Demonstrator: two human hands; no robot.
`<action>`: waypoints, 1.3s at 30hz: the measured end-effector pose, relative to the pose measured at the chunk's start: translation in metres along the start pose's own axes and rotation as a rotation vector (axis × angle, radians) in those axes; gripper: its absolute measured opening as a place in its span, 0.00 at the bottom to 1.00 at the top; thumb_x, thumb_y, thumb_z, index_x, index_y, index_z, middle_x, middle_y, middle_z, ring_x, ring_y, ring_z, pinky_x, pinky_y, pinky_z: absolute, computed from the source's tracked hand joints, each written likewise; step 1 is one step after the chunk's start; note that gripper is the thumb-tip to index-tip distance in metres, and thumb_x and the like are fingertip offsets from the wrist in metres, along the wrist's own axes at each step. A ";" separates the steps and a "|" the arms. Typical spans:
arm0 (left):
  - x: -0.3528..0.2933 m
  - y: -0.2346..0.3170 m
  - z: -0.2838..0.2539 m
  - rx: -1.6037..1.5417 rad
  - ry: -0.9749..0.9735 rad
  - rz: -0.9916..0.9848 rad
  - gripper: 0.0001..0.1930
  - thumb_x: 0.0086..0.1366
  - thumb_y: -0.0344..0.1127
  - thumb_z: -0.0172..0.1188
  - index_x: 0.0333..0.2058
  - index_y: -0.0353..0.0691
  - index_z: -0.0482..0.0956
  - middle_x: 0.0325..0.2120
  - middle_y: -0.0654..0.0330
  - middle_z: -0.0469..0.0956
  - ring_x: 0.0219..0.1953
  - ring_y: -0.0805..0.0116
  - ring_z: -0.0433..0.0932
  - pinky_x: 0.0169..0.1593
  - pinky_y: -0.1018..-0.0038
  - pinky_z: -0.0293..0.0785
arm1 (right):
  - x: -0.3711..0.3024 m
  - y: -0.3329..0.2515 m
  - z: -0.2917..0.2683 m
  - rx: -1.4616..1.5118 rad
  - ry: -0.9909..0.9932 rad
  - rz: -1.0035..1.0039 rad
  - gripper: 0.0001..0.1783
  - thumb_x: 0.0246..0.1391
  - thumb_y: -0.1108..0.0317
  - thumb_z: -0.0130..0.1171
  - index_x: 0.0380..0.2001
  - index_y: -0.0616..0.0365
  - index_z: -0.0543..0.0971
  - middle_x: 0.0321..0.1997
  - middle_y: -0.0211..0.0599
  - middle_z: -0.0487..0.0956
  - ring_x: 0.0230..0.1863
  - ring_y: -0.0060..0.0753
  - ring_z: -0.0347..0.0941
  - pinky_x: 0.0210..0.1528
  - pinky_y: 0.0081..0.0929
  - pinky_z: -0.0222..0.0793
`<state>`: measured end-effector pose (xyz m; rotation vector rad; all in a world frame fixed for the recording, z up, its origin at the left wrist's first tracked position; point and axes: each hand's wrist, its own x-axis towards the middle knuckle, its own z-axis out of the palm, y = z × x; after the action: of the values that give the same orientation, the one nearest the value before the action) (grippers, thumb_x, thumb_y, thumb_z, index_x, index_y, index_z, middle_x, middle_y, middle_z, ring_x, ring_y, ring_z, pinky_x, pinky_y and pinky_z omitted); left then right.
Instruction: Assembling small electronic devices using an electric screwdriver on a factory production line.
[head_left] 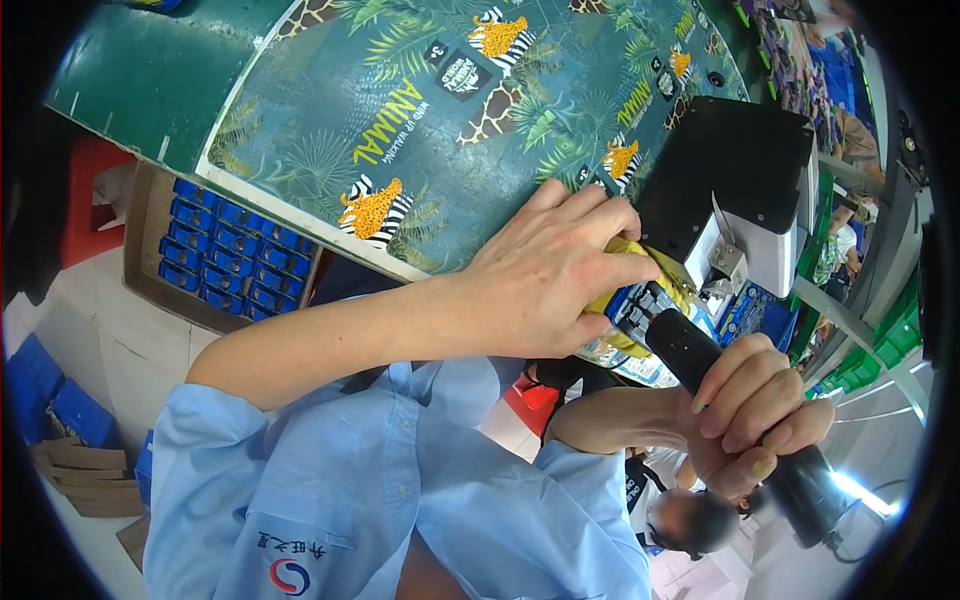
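Note:
My right hand is wrapped round a black electric screwdriver, slanted with its nose toward the upper left. That nose meets a small blue-and-black plastic part, set in a yellow holder at the table's near right edge. Over the holder lies my left hand, thumb and forefinger closed about the blue part and the other fingers bent on the far side. Whether a bit touches a screw is hidden. Just beyond them stands a box-shaped device with a black top and a small metal bracket in front.
A printed animal-pattern sheet covers the green table. Left of me, a cardboard box holds rows of blue parts. Blue bins and folded cardboard lie on the floor. Another person is nearby at lower right.

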<state>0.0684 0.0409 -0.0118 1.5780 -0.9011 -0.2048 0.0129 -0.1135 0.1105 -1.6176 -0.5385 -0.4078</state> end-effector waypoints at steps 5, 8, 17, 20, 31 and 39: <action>0.002 0.002 0.003 0.028 -0.011 -0.001 0.30 0.41 0.39 0.76 0.48 0.52 0.80 0.46 0.59 0.72 0.48 0.60 0.70 0.50 0.63 0.61 | -0.003 0.003 0.000 0.020 0.033 -0.028 0.17 0.54 0.68 0.66 0.32 0.52 0.65 0.19 0.26 0.73 0.17 0.20 0.73 0.20 0.19 0.73; 0.002 0.005 0.005 0.072 -0.011 0.004 0.33 0.40 0.42 0.77 0.50 0.54 0.80 0.46 0.58 0.72 0.49 0.60 0.70 0.50 0.63 0.61 | -0.003 0.004 -0.001 0.062 0.046 -0.049 0.17 0.54 0.69 0.66 0.32 0.53 0.64 0.19 0.27 0.72 0.17 0.21 0.72 0.19 0.20 0.72; 0.003 0.007 0.006 0.182 -0.056 0.082 0.32 0.42 0.44 0.77 0.51 0.54 0.81 0.46 0.59 0.72 0.50 0.59 0.70 0.52 0.63 0.60 | -0.014 -0.004 0.000 0.164 0.147 -0.021 0.15 0.50 0.78 0.59 0.38 0.59 0.65 0.23 0.36 0.70 0.18 0.27 0.65 0.23 0.30 0.67; 0.004 0.007 0.007 0.218 -0.064 0.081 0.32 0.44 0.47 0.76 0.51 0.52 0.81 0.47 0.59 0.73 0.52 0.59 0.71 0.54 0.64 0.60 | -0.016 -0.010 -0.006 0.129 0.137 -0.084 0.16 0.50 0.79 0.58 0.41 0.61 0.66 0.23 0.35 0.69 0.18 0.27 0.64 0.24 0.30 0.67; 0.007 0.055 0.017 0.508 -0.026 0.317 0.37 0.44 0.44 0.76 0.56 0.45 0.75 0.50 0.58 0.74 0.55 0.55 0.69 0.58 0.59 0.61 | -0.120 -0.063 -0.071 -0.094 0.743 -0.011 0.04 0.56 0.79 0.54 0.33 0.61 0.69 0.18 0.32 0.66 0.16 0.25 0.63 0.23 0.27 0.65; 0.035 0.064 0.078 0.834 -0.229 0.445 0.24 0.47 0.45 0.71 0.42 0.42 0.78 0.36 0.59 0.78 0.47 0.60 0.75 0.52 0.60 0.66 | -0.149 -0.024 -0.090 0.041 0.928 0.105 0.07 0.55 0.79 0.60 0.35 0.58 0.72 0.18 0.28 0.68 0.16 0.21 0.63 0.22 0.20 0.62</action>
<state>0.0184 -0.0382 0.0394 2.0669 -1.6241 0.3640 -0.1189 -0.2167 0.0584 -1.2304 0.2403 -0.9790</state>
